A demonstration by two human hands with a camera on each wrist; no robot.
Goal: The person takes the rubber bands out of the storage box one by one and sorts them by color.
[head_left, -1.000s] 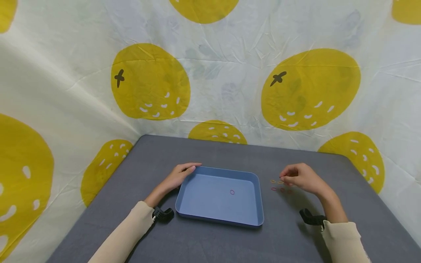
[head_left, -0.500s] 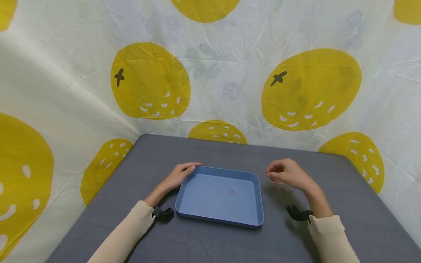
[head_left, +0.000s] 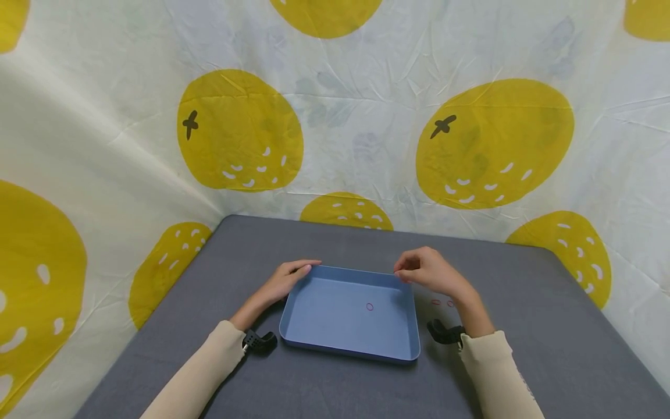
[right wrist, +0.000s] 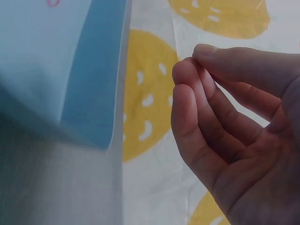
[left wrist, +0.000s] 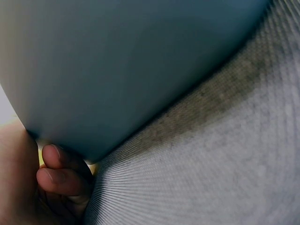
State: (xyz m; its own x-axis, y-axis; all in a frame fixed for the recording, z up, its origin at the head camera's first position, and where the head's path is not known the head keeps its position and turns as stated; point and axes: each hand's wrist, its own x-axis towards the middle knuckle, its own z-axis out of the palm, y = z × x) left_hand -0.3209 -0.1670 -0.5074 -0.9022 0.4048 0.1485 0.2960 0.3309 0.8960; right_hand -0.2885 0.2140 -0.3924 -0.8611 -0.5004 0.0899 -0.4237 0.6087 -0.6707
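Note:
A shallow blue tray [head_left: 340, 323] lies on the dark grey table, with one thin red rubber band [head_left: 370, 306] inside it. My left hand [head_left: 282, 280] holds the tray's far left corner, thumb over the rim; in the left wrist view its curled fingers [left wrist: 61, 180] show below the corner. Over the far right corner hovers my right hand [head_left: 426, 270], thumb and fingertips pinched together. A faint reddish trace at those fingertips looks like a rubber band, mostly hidden. In the right wrist view, the pinching fingers [right wrist: 185, 105] appear beside the tray wall, the band itself not visible.
Red rubber bands [head_left: 436, 302] lie on the table right of the tray, partly covered by the right wrist. A fabric backdrop [head_left: 361, 145] with yellow fruit prints rises behind the table's far edge [head_left: 445, 235]. Each wrist wears a black camera mount [head_left: 260, 342].
My right hand has moved left from above the loose bands to the tray's far right corner, fingertips still pinched. The left hand and the tray have stayed in place.

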